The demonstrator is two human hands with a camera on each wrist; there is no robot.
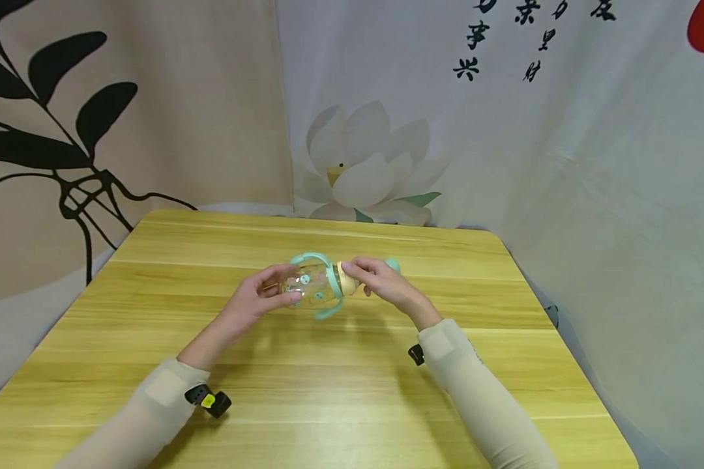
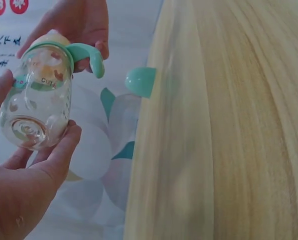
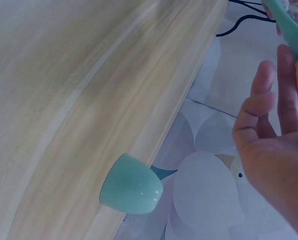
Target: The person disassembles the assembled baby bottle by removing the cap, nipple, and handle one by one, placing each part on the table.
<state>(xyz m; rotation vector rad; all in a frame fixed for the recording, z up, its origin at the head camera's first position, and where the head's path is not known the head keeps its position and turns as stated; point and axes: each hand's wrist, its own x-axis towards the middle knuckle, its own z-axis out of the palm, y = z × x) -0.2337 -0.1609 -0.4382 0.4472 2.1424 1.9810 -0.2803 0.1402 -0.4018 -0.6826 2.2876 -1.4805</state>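
Note:
A clear baby bottle (image 1: 311,286) with mint-green side handles (image 1: 332,280) and a cream collar (image 1: 347,279) is held above the table, tilted toward the right. My left hand (image 1: 264,291) grips its body near the base, thumb on one side and fingers on the other. At the collar end, my right hand (image 1: 381,281) pinches the cream ring between thumb and fingers. In the left wrist view the bottle (image 2: 39,95) looks see-through, with printed figures on its side. A mint-green cap (image 3: 131,185) stands on the table beyond the right hand, mostly hidden in the head view.
The wooden table (image 1: 328,404) has its far edge close to a hanging cloth (image 1: 563,163) printed with a lotus and characters. Dark cables (image 3: 244,20) show beyond the table in the right wrist view. Each forearm wears a strapped black device (image 1: 208,399).

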